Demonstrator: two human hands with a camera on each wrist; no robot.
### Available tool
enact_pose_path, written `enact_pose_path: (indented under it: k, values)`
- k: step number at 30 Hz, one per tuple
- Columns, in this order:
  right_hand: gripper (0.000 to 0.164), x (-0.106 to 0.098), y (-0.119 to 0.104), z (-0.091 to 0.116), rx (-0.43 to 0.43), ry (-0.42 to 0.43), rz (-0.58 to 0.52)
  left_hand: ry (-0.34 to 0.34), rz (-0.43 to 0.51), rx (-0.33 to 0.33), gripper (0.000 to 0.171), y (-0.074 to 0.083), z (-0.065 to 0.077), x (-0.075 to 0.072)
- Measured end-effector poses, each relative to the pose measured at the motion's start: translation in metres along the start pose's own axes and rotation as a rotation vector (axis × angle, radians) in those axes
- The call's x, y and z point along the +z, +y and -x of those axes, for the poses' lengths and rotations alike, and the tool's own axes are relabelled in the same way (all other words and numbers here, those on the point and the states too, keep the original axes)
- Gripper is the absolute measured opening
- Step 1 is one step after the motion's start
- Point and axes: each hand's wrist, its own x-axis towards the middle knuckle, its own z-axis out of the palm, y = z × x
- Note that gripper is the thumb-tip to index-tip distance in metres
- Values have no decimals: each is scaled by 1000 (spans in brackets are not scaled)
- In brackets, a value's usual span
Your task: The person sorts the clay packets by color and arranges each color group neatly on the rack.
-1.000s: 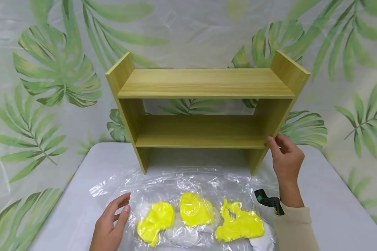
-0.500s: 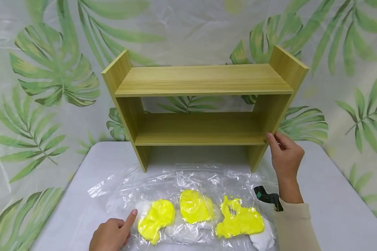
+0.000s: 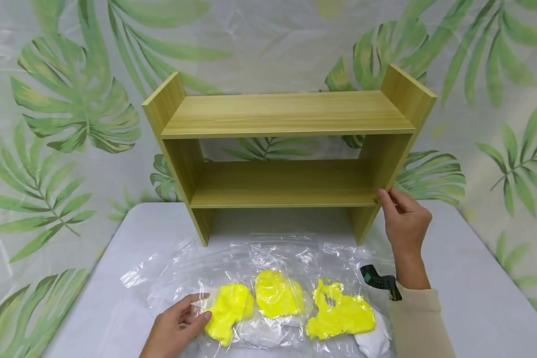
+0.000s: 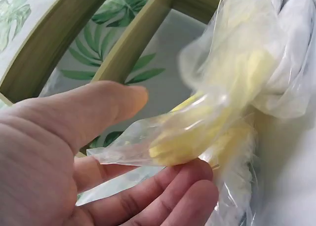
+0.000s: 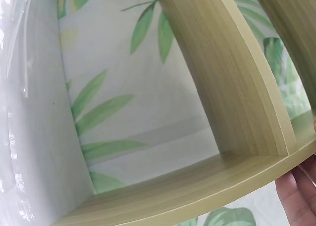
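Observation:
My left hand (image 3: 176,325) is at the left clear plastic bag (image 3: 229,311), which has a yellow lump inside. In the left wrist view, fingers (image 4: 168,196) lie under the bag's edge while the thumb stays raised, apart from it. My right hand (image 3: 406,219) pinches the right side panel of a two-tier wooden shelf (image 3: 291,117), with the thumb on its front edge near the lower board. The right wrist view shows only some fingertips (image 5: 298,194) against the panel. The shelf stands upright on the table.
Two more yellow lumps in clear bags, one in the middle (image 3: 278,293) and one at right (image 3: 342,311), lie before the shelf with white wads beside them. A white table (image 3: 470,298) carries everything. Behind hangs a leaf-patterned sheet (image 3: 268,44). A black camera mount (image 3: 380,281) sits at my right wrist.
My left hand first draws back with a finger pointing, then moves right onto the left bag, whose yellow lump shifts slightly right. My right hand keeps its hold on the shelf.

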Motion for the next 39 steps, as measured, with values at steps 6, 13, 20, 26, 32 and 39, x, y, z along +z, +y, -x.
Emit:
enact_pose_path:
  k: [6,13,20,26,32,39]
  values:
    - [21,0,8,-1,-2,-6,-3,-38,15,89,63,-3,-1,8]
    - [22,-1,7,0,-1,-11,-4,26,85,24,47,-1,-1,15]
    - [22,-1,8,0,-10,-12,-1,0,163,-67,40,-2,-3,13]
    - [21,-1,9,-1,-17,-5,9,-48,179,-49,47,-4,-4,11]
    - [21,-2,10,0,-30,-9,33,-39,245,-38,48,-7,-4,10]
    - [23,-3,9,1,-32,-12,20,-9,385,-65,52,-6,-3,8]
